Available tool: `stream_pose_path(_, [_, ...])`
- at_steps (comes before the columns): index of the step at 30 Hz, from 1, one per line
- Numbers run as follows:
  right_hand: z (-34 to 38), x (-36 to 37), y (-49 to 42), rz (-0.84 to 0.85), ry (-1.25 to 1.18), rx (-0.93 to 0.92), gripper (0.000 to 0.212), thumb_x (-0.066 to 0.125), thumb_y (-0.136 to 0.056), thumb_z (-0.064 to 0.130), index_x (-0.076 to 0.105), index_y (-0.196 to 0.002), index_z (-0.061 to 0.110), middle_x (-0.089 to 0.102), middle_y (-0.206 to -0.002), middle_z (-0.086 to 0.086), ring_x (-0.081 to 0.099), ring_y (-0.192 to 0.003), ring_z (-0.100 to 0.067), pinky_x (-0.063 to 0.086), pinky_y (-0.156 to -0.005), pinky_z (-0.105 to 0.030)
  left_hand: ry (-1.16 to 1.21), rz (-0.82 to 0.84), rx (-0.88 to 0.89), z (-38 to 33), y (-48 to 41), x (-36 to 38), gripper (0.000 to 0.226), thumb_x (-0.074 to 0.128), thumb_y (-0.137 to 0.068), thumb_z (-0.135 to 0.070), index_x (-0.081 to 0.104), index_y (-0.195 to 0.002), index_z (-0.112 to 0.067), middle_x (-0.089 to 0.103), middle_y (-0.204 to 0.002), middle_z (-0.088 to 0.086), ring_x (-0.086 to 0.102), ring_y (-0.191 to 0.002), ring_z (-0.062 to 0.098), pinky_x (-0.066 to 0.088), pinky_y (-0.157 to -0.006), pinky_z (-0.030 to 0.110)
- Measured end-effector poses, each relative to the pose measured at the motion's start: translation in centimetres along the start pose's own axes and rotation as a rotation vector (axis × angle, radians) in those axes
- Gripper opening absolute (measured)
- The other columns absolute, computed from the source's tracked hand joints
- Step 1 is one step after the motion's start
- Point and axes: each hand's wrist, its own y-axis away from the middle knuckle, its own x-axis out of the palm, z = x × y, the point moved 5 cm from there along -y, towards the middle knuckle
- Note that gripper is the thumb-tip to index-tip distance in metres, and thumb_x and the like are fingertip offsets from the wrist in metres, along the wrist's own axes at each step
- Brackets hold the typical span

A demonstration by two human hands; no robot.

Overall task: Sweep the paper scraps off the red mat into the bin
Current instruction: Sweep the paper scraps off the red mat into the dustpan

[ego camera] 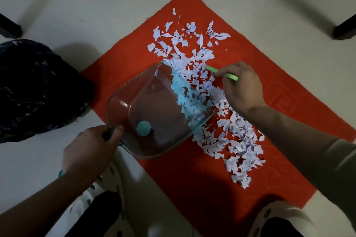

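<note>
Paper scraps (237, 140) strew the red mat (127, 52), my left fingers (117, 130) gripping the dustpan (150, 106), right fingers (229, 87) holding the green brush (231, 76).

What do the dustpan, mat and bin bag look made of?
The dustpan looks like clear hard plastic, glossy: the red mat shows through it and its rim catches highlights. The red mat seems textile, matte, short pile: embossed key pattern, slightly fuzzy edge. The bin bag looks like thin black plastic film: crinkled, with small glints.
</note>
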Motion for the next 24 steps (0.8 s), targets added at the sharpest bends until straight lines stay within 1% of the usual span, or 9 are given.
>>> stream_pose_path(3, [0.5, -0.8, 0.5, -0.057, -0.092, -0.026, 0.021, 0.052, -0.092, 0.014, 0.071, -0.099, 0.021, 0.057, -0.098, 0.003, 0.055, -0.090, -0.019, 0.051, -0.076, -0.040, 0.001, -0.013, -0.016, 0.2, 0.1, 0.0, 0.053, 0.046, -0.094, -0.054, 0.054, -0.057, -0.017, 0.054, -0.049, 0.001, 0.054, -0.048, 0.018, 0.036, -0.049, 0.025])
stream_pose_path(5, [0.4, -1.3, 0.1, -0.115, -0.087, -0.010, 0.021, 0.052, -0.092, 0.014, 0.070, -0.099, 0.021, 0.057, -0.103, 0.001, 0.055, -0.092, -0.019, 0.052, -0.079, -0.040, -0.001, -0.014, -0.033, 0.5, 0.2, 0.0, 0.054, 0.045, -0.093, -0.056, 0.054, -0.057, -0.017, 0.054, -0.049, 0.001, 0.055, -0.048, 0.018, 0.037, -0.049, 0.025])
stream_pose_path(7, [0.0, -1.4, -0.4, -0.135, -0.039, 0.012, 0.021, 0.052, -0.093, 0.014, 0.070, -0.100, 0.021, 0.058, -0.108, -0.001, 0.054, -0.099, -0.021, 0.050, -0.085, -0.040, -0.007, -0.007, -0.039, 0.7, 0.4, 0.1, 0.055, 0.044, -0.093, -0.058, 0.054, -0.057, -0.017, 0.055, -0.049, 0.001, 0.055, -0.047, 0.018, 0.038, -0.049, 0.025])
stream_pose_path(9, [-0.2, -0.9, -0.7, -0.090, 0.028, 0.028, 0.022, 0.051, -0.094, 0.013, 0.069, -0.103, 0.023, 0.059, -0.111, -0.002, 0.052, -0.104, -0.024, 0.046, -0.088, -0.036, -0.006, 0.002, -0.034, 0.8, 0.4, 0.3, 0.055, 0.044, -0.093, -0.058, 0.054, -0.058, -0.017, 0.055, -0.049, 0.001, 0.056, -0.047, 0.019, 0.038, -0.049, 0.025])
stream_pose_path(11, [0.0, 0.0, -0.3, -0.023, 0.069, 0.016, 0.023, 0.051, -0.094, 0.013, 0.070, -0.102, 0.024, 0.061, -0.111, 0.000, 0.050, -0.104, -0.025, 0.042, -0.088, -0.033, 0.000, 0.009, -0.029, 0.8, 0.3, 0.3, 0.054, 0.043, -0.093, -0.058, 0.055, -0.058, -0.018, 0.056, -0.049, 0.001, 0.056, -0.047, 0.019, 0.040, -0.049, 0.025])
stream_pose_path(14, [0.8, 0.2, 0.5, -0.016, -0.031, -0.032, 0.023, 0.052, -0.091, 0.010, 0.070, -0.095, 0.023, 0.060, -0.101, 0.003, 0.052, -0.100, -0.022, 0.044, -0.083, -0.035, 0.006, 0.003, -0.033, 0.8, 0.0, 0.4, 0.054, 0.043, -0.093, -0.058, 0.055, -0.059, -0.018, 0.055, -0.049, 0.001, 0.056, -0.047, 0.019, 0.040, -0.050, 0.025])
stream_pose_path(17, [1.4, -0.5, -0.1, -0.096, -0.119, -0.048, 0.023, 0.051, -0.090, 0.008, 0.069, -0.096, 0.021, 0.054, -0.101, 0.003, 0.052, -0.098, -0.020, 0.045, -0.079, -0.035, 0.016, -0.014, -0.036, 0.7, -0.1, 0.2, 0.054, 0.043, -0.093, -0.058, 0.054, -0.058, -0.018, 0.054, -0.049, 0.001, 0.055, -0.048, 0.018, 0.036, -0.049, 0.025])
stream_pose_path(21, [0.3, -0.7, -2.0, -0.188, -0.103, 0.060, 0.024, 0.048, -0.094, 0.009, 0.066, -0.105, 0.020, 0.047, -0.107, 0.000, 0.048, -0.108, -0.024, 0.044, -0.090, -0.032, 0.045, -0.014, -0.036, 0.3, -0.1, -0.1, 0.053, 0.044, -0.093, -0.057, 0.051, -0.056, -0.021, 0.053, -0.049, -0.002, 0.054, -0.049, 0.016, 0.032, -0.048, 0.024])
stream_pose_path(24, [-0.7, -0.6, -3.0, -0.198, -0.076, 0.123, 0.026, 0.047, -0.094, 0.007, 0.064, -0.110, 0.019, 0.048, -0.117, -0.007, 0.044, -0.115, -0.028, 0.042, -0.099, -0.037, 0.074, -0.030, -0.049, 0.2, -0.2, -0.4, 0.053, 0.046, -0.093, -0.058, 0.050, -0.053, -0.022, 0.051, -0.047, -0.003, 0.053, -0.049, 0.016, 0.032, -0.049, 0.025])
